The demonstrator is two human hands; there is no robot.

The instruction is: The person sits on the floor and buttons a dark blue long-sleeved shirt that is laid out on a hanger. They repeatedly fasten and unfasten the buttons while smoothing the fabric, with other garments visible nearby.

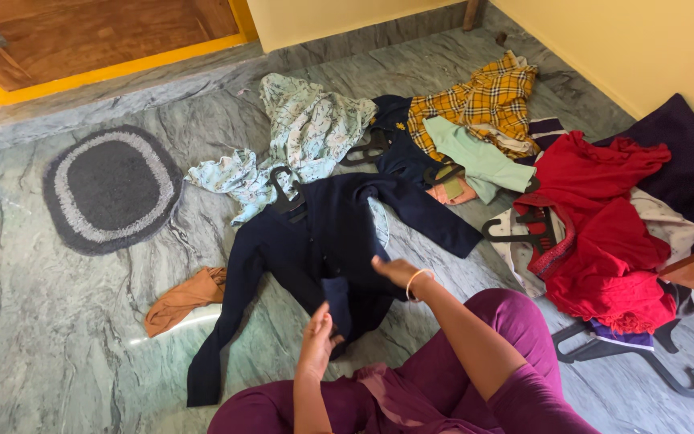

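Navy cloth is bunching in our left hand [316,341], which is pinching the lower hem of the dark long-sleeved garment [323,241] and lifting it off the marble floor [58,321]. Our right hand [393,270], with a thin bangle at the wrist, is lying flat on the same garment just at one o'clock from the left; whether it is gripping or only pressing, we cannot tell. The garment is lying spread out directly ahead of our knees, sleeves flung toward seven and three o'clock, a dark hanger [285,195] sitting at its collar.

We are judging it soft and light, limp enough to sag wherever it is unsupported, so hem and shoulders are looking like the sensible places to take hold.

Moving outward, a pale floral garment [307,128] is touching the collar at twelve o'clock. A yellow checked shirt [483,100] and mint top [479,161] are lying at one o'clock, a red heap [604,233] at three. An orange cloth [182,297] is sitting at nine, and a grey oval mat [112,186] well apart at ten.
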